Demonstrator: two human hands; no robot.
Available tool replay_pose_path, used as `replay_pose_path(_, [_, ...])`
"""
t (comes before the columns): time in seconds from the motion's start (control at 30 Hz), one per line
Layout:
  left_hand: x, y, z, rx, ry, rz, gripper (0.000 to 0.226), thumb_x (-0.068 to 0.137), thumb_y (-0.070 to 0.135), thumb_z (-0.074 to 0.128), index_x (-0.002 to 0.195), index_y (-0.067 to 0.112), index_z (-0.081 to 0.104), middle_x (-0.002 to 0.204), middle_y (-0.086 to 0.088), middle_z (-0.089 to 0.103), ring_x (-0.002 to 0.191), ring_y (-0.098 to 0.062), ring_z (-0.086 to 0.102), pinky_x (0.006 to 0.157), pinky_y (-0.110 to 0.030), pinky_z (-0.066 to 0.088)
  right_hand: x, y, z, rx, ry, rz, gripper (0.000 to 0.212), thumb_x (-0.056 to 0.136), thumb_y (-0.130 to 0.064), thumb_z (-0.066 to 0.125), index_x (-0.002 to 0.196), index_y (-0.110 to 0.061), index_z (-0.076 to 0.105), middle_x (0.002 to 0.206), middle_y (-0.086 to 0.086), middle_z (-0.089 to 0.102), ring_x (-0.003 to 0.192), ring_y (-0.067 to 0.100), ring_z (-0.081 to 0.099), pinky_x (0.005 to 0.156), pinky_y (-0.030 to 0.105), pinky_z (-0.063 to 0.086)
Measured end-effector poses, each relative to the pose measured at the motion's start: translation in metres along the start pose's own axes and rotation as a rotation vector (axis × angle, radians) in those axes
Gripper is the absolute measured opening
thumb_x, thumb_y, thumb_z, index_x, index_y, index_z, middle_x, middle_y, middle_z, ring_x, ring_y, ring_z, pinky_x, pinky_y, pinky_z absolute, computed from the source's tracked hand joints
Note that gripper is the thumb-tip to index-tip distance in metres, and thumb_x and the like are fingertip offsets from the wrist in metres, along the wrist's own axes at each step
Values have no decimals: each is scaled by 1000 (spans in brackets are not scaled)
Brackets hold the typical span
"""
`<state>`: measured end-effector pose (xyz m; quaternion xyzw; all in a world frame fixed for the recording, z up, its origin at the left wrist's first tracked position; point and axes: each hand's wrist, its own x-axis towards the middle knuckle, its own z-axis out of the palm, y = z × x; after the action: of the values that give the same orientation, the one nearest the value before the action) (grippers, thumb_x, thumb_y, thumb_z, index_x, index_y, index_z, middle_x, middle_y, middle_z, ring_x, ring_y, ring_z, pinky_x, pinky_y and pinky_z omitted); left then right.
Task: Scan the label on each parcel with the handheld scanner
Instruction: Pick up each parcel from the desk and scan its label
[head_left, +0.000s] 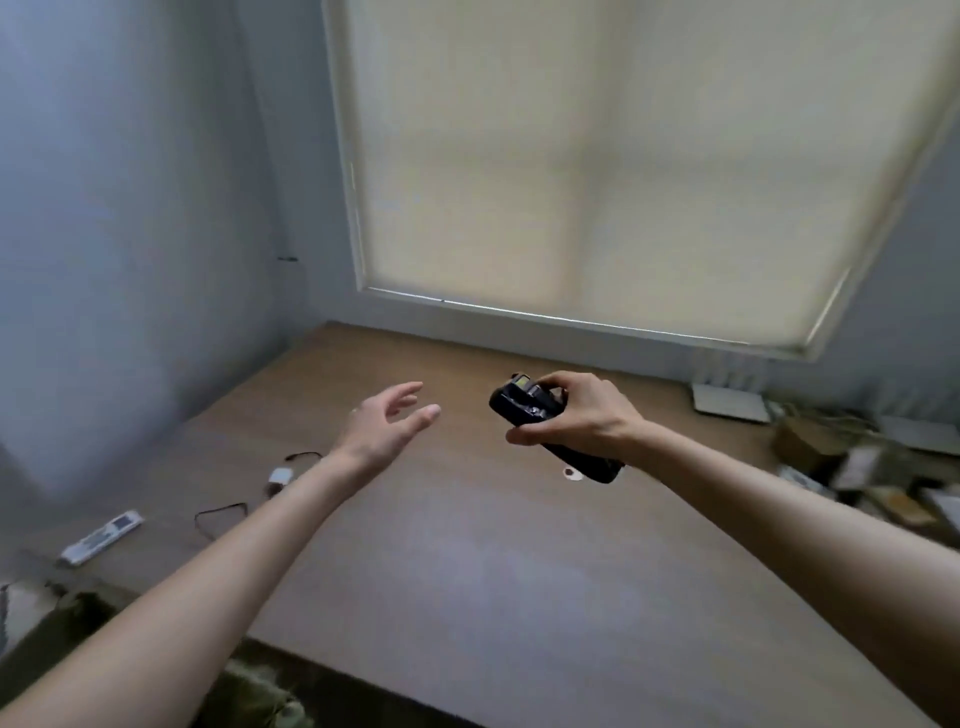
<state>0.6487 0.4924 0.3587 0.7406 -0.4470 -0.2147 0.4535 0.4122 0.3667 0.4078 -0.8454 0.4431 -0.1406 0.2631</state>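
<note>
Two hands above the desk (467, 545): right hand (576, 410) clutching the black scanner (524, 408), left hand (387, 423) loose-fingered, empty.

My table (467, 545) is brown wood, set into the corner under the blind. On its left side lie a white remote (101, 538), a small white adapter (280, 475) and thin black cables (221, 514). At its right edge, blurred parcels (857, 467) sit piled together.
</note>
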Motion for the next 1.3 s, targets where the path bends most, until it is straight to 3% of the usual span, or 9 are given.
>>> replay_pose_path(0.07, [10,42,67,-18,-76,45,50,90,38,74,136,22,63,121,-2,71,114,-15,65,101,-28,47,-18,57,-51,-21,67,62,76,46,-74,80,114,-42,69,100,-16,74,93,12,70,89,34,59])
replay_pose_path(0.2, [12,118,205,-60,-241,134,50,92,39,72,136,19,60,117,0,71,112,-14,66,95,-27,47,-73,167,-139,-74,158,209,67,61,-65,87,119,-35,69,106,-10,73,98,15,68,91,34,57])
replay_pose_path(0.3, [8,172,297,-84,-342,198,52,91,42,71,137,21,60,119,0,71,112,-14,66,93,-26,46,-117,239,-191,-119,230,320,70,59,-68,87,119,-37,70,113,-9,74,105,17,67,92,34,56])
replay_pose_path(0.6, [-21,293,506,-54,-640,401,57,93,46,67,142,18,57,123,-4,68,111,-18,65,94,-31,53,-221,395,-287,-108,370,599,88,63,-73,85,135,-28,65,134,-3,67,121,22,61,95,35,52])
replay_pose_path(0.73, [-22,329,588,-53,-739,447,59,92,46,68,142,18,56,122,-6,69,109,-19,66,98,-38,55,-250,456,-316,-98,416,712,93,61,-72,86,139,-28,62,137,-2,66,124,23,61,100,36,51])
replay_pose_path(0.8, [-22,346,630,-56,-785,462,61,92,48,68,143,18,55,121,-5,69,109,-18,66,94,-34,55,-261,487,-332,-102,433,776,94,62,-71,86,141,-27,61,139,0,65,125,25,60,101,36,51])
replay_pose_path(1.0, [-21,386,742,-32,-904,501,57,94,45,67,142,17,55,123,-4,67,108,-17,65,90,-32,54,-283,576,-371,-89,456,939,85,59,-81,79,127,-31,67,119,-1,71,104,22,64,91,43,57])
replay_pose_path(1.13, [-24,394,808,5,-958,494,58,94,47,65,143,19,54,123,-4,67,112,-19,65,97,-41,55,-301,629,-378,-52,477,1025,81,64,-75,82,129,-29,67,120,1,70,106,24,63,93,41,56])
replay_pose_path(1.3, [-42,376,881,104,-1028,430,60,94,49,64,145,20,51,125,-4,65,112,-17,63,100,-39,54,-321,702,-365,38,419,1099,75,67,-67,86,127,-26,66,121,2,70,108,23,64,93,40,56])
